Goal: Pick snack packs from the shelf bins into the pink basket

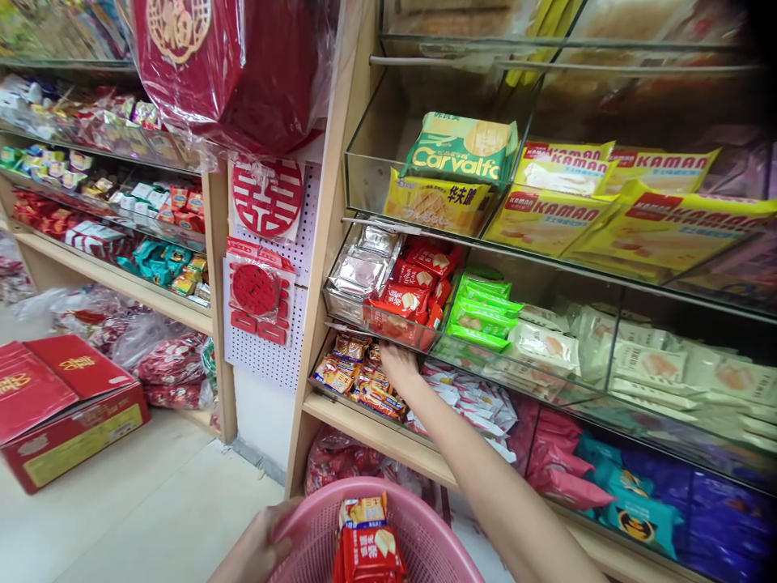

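My left hand (267,534) grips the rim of a pink plastic basket (446,522) at the bottom of the view. Inside the basket lie red snack packets (370,555) and an orange-and-blue snack packet (363,510). My right hand (399,366) reaches into a low shelf bin, among brown-and-orange snack packets (340,372). Its fingers are hidden by the bin above and the packets, so whether they hold anything does not show. White packets (470,405) lie just right of that hand, and red packets (404,300) fill the bin above it.
Clear-fronted bins hold green packets (482,312), pale wafer packets (649,360) and yellow Kaman packs (685,223). A wooden shelf upright (312,340) stands left of my right hand. On the floor at left sits a red box (66,405). A large red wrapped bag (236,65) hangs above.
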A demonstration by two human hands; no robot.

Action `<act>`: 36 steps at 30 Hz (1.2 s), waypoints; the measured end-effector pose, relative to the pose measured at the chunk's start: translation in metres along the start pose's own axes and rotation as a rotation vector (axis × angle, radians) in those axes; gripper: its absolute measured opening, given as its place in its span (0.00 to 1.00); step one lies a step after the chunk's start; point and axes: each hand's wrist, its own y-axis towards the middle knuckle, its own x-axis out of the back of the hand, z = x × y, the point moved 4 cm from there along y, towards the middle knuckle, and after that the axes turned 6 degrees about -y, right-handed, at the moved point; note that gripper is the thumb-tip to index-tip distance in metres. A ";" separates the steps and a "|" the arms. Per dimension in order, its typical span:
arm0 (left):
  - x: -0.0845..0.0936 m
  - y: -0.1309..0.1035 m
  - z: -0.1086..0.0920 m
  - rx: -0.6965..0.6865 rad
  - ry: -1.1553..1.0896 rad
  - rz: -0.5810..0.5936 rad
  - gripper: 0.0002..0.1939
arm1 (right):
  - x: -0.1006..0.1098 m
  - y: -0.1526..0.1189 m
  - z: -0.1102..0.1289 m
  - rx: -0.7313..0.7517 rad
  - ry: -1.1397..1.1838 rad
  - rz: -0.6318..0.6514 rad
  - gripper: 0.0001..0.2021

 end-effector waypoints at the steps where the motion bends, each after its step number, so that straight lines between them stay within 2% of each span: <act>1: 0.000 0.000 0.000 0.000 0.004 -0.001 0.26 | 0.000 0.000 0.000 0.000 0.001 0.009 0.12; 10: -0.002 0.001 -0.005 -0.013 0.001 0.003 0.25 | 0.012 -0.007 -0.003 -0.006 0.012 0.036 0.14; 23: -0.002 0.004 -0.001 -0.029 0.000 0.025 0.27 | 0.027 -0.016 -0.002 0.021 0.045 0.022 0.17; 29: -0.002 0.005 0.001 -0.024 0.019 0.023 0.27 | 0.033 -0.026 -0.003 0.021 0.036 -0.028 0.20; 36: -0.002 0.003 0.003 -0.018 0.045 0.019 0.28 | 0.035 -0.044 0.003 0.065 0.010 -0.146 0.12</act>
